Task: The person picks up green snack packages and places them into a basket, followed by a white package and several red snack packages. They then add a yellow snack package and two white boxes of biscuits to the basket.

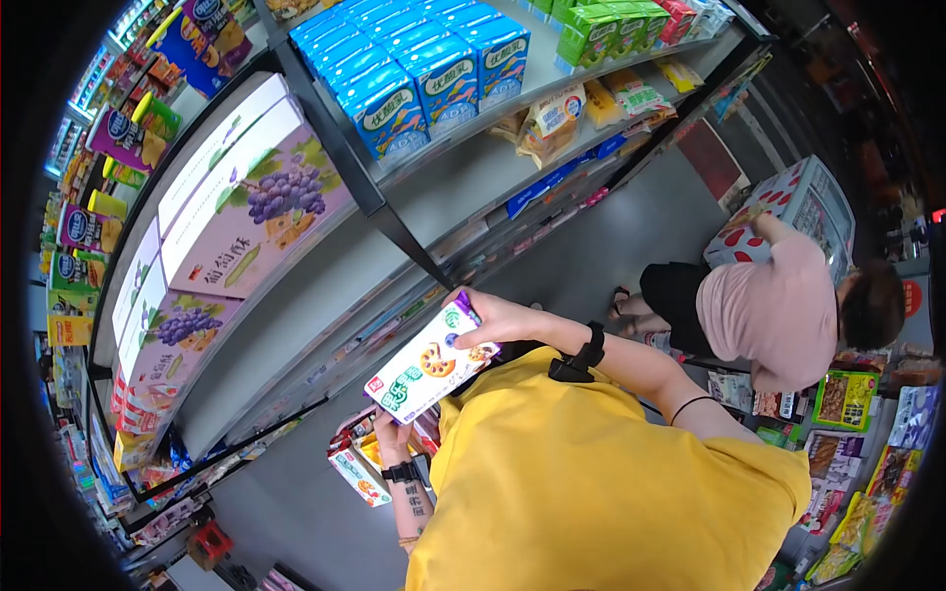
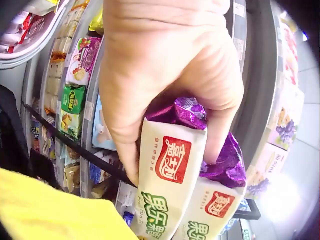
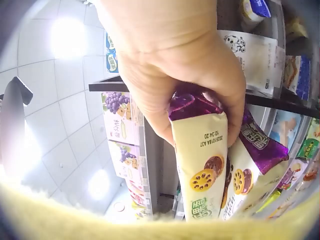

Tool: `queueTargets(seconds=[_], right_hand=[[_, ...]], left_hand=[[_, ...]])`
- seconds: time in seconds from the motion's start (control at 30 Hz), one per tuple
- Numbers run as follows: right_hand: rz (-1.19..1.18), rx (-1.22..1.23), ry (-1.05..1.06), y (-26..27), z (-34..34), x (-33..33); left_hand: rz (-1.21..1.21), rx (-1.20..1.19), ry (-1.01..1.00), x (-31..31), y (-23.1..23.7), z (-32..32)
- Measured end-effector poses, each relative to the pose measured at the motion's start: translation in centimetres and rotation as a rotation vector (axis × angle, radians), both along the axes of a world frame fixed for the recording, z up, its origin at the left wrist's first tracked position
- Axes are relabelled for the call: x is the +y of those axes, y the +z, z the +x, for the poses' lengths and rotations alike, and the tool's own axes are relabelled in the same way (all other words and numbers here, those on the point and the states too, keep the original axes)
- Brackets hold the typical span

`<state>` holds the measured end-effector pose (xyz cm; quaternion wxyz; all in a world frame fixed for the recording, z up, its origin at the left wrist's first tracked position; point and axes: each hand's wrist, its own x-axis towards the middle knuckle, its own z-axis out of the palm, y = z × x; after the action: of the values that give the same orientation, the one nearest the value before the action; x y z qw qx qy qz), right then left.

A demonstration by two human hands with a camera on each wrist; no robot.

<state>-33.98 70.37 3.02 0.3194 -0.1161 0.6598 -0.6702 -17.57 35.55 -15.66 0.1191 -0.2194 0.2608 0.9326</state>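
Two white snack packs with purple ends are held between the two hands. In the head view the front pack [image 1: 419, 369] lies tilted, cookie pictures showing. The left hand [image 1: 392, 435] grips its lower end, and the right hand [image 1: 501, 320] its upper end. Seen from the left wrist, the left hand [image 2: 165, 65] pinches the purple end of one pack [image 2: 170, 165], with a second pack [image 2: 212, 205] beside it. From the right wrist, the right hand [image 3: 175, 60] has fingers round the purple end of one pack [image 3: 200, 160]; the other pack [image 3: 250, 175] angles away.
Shelves hold purple grape-picture boxes [image 1: 261, 202], blue drink cartons [image 1: 389, 108] and bagged snacks [image 1: 552, 123]. Below the left hand are more packages [image 1: 360, 473]. A person in pink [image 1: 769, 305] bends near a display case at the right. A pink basket [image 2: 42, 40] shows in the left wrist view.
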Motion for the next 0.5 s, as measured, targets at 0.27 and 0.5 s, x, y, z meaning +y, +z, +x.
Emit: queueTargets(seconds=[0.27,0.5], right_hand=[[0.005,-0.182,-0.047,-1.9,3.2,4.2],[-0.029,-0.349,-0.079,-1.6,4.5,6.9]], left_hand=[[-0.091,-0.023,-0.085,3.1,1.2,0.7],[0.005,0.089,-0.110,7.9,5.0,1.1]])
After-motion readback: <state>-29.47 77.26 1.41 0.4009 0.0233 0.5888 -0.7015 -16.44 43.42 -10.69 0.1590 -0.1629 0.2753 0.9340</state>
